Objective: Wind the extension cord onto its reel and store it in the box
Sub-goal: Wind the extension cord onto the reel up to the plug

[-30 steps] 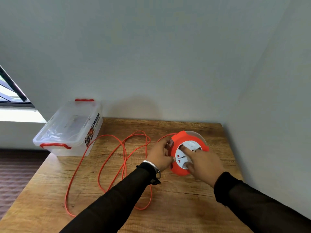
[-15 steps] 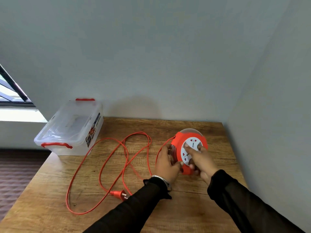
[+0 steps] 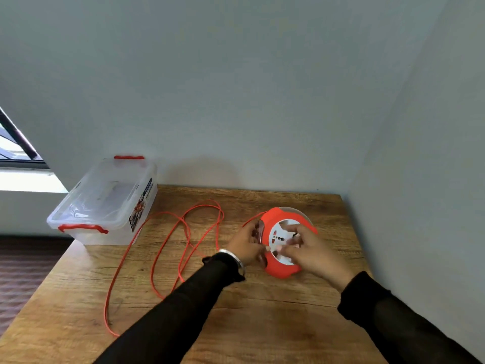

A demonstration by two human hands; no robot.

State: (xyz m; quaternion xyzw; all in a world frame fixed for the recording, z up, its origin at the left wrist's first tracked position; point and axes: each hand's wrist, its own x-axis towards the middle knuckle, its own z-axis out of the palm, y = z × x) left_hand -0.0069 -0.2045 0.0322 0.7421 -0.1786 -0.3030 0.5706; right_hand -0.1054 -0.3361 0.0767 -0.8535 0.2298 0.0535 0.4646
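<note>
Both hands grip the round orange plastic cord reel (image 3: 282,269): left hand (image 3: 245,245) at its edge, right hand (image 3: 313,254) across its white socket face. Loose orange cord (image 3: 162,248) loops over the wooden tabletop (image 3: 262,324) beside a lidded clear plastic box (image 3: 105,203).

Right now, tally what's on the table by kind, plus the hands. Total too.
Box: 1
Reel: 1
Cord: 1
Hands: 2, left and right, both on the reel
Total: 5
</note>
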